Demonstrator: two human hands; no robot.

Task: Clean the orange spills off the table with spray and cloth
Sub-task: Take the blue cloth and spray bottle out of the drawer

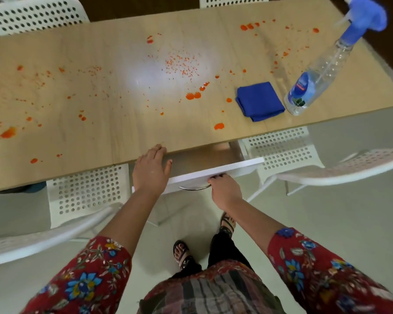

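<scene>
cloth [260,100] and spray bottle [315,73] lie on the surface [100,132], well apart from both grips: left grip [151,168] flat, fingers straight, on the surface edge; right grip [225,191] curled round the drawer handle [193,188].

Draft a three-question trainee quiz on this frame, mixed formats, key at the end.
1. True or false: the blue cloth lies folded beside the spray bottle.
2. The right hand grips: A the spray bottle; B the drawer handle; C the blue cloth.
3. Which hand rests open at the table edge?
Key: 1 true; 2 B; 3 the left hand.
</scene>
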